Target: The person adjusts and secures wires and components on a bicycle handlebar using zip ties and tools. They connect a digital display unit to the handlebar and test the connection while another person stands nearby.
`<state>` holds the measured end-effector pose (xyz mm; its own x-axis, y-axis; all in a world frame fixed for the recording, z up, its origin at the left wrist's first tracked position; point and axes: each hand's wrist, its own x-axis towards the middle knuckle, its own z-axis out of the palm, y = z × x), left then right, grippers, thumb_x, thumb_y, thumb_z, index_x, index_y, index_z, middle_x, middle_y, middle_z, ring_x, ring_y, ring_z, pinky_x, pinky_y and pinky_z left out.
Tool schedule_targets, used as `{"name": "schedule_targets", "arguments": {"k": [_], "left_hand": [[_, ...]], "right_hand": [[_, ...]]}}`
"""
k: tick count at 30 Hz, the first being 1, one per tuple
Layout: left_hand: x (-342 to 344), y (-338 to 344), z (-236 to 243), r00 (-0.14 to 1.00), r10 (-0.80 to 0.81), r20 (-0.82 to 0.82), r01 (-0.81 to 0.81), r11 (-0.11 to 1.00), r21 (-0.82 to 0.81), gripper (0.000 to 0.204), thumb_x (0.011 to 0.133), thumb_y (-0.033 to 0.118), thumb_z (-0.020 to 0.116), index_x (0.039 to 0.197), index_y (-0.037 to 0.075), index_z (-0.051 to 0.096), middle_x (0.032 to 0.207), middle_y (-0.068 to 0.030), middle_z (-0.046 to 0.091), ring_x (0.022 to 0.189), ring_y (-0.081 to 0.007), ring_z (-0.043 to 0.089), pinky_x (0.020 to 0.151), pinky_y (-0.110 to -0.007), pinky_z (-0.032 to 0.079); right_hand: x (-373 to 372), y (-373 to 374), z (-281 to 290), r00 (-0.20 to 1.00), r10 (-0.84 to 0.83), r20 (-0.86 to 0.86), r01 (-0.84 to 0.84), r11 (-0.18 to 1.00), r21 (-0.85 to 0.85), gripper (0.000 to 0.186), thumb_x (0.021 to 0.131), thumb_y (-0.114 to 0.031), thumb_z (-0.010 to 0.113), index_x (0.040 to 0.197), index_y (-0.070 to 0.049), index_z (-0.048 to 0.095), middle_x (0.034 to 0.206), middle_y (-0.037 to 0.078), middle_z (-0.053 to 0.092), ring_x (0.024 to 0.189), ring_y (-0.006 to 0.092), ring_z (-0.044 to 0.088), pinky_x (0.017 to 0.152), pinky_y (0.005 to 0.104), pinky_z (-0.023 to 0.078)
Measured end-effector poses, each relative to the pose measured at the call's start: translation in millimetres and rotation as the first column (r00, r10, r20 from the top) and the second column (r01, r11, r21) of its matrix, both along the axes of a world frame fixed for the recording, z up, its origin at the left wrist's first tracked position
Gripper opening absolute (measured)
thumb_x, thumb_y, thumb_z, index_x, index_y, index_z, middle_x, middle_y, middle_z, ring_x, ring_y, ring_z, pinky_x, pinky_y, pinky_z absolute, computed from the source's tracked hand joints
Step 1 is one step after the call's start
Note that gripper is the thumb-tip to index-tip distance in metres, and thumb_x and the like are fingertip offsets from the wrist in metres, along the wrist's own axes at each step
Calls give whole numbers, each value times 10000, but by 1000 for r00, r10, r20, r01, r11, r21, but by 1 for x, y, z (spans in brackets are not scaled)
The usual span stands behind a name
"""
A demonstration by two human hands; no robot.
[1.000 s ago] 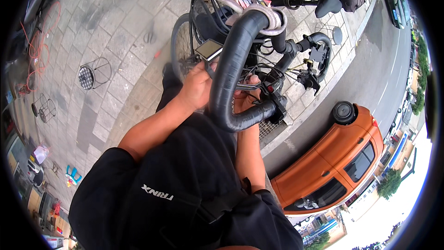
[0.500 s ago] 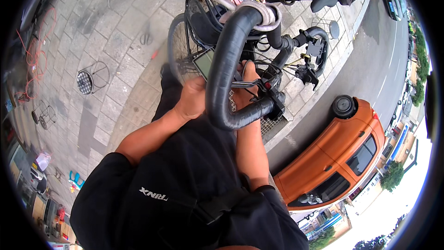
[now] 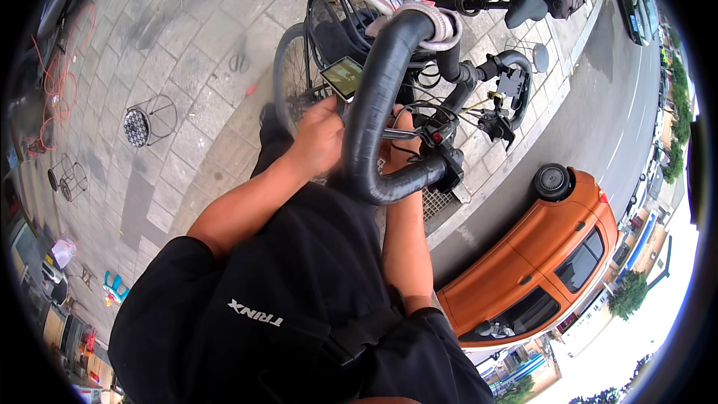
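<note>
My left hand (image 3: 318,138) is closed on a small rectangular screen device (image 3: 342,76) at its lower end, beside the thick black curved handlebar (image 3: 363,138) of a bicycle. My right hand (image 3: 400,138) is behind that bar, among black cables and near a brake lever assembly (image 3: 437,142) with a red button; its fingers are curled, and what they grip is mostly hidden. A pale strap (image 3: 441,26) wraps round the top of the bar. Behind it is a black wire frame (image 3: 321,7) with pink items.
A second bicycle (image 3: 527,0) stands at the top right. An orange car (image 3: 523,262) lines the curb on the right, with the road (image 3: 613,97) beyond. Stools (image 3: 138,126), orange hoses (image 3: 56,82) and clutter (image 3: 63,269) lie along the left of the pavement (image 3: 187,45).
The screen device and my left hand dipped lower half a second ago and are now raised again, the screen tilted differently. My right hand stays behind the handlebar.
</note>
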<state>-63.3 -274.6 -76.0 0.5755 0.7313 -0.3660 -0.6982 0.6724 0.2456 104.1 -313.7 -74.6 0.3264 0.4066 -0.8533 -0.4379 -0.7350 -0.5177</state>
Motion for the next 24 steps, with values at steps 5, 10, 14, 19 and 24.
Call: {"name": "schedule_targets", "arguments": {"k": [5,10,14,19,24], "left_hand": [[3,-4,-3,993,71,-93,-53,980,191,345,1007,88,652,1327,-30,596,1263,-158,661,1133,-238,683,991,-360,571],[0,3,-25,991,100,-86,-99,995,12,244,1021,67,595,1247,4,659,1182,-101,705,1136,-217,657,1024,-388,511],[-2,4,-28,992,108,-65,-109,994,-15,229,1025,60,580,1229,-4,662,1181,-114,705,1148,-228,654,1027,-392,517],[-9,-16,-29,999,31,-25,-30,999,38,207,1026,51,573,1199,-14,667,1192,-112,702,1154,-227,652,1034,-403,519],[-10,-9,-22,999,20,-37,-17,997,80,197,1011,53,602,1187,-3,669,1198,-93,705,1119,-211,662,1018,-390,516]], "right_hand": [[-10,-13,-31,916,-311,-255,374,891,257,354,1032,-446,542,1017,-95,593,748,25,601,517,144,556,415,285,420],[-17,-22,-24,938,-330,-107,342,827,445,231,1052,-321,583,941,-119,577,685,-3,535,483,112,476,398,261,376],[-15,-20,-4,840,-521,-152,516,681,519,238,1066,-329,564,1007,-116,652,690,-32,539,501,66,438,419,205,364],[0,-6,-3,683,-146,716,-192,910,369,307,1077,-295,527,1123,-33,682,876,73,646,849,235,619,773,356,473],[32,4,-67,96,-270,958,-685,681,260,226,1033,-199,574,1010,-15,703,921,167,673,855,332,631,798,449,488]]}}
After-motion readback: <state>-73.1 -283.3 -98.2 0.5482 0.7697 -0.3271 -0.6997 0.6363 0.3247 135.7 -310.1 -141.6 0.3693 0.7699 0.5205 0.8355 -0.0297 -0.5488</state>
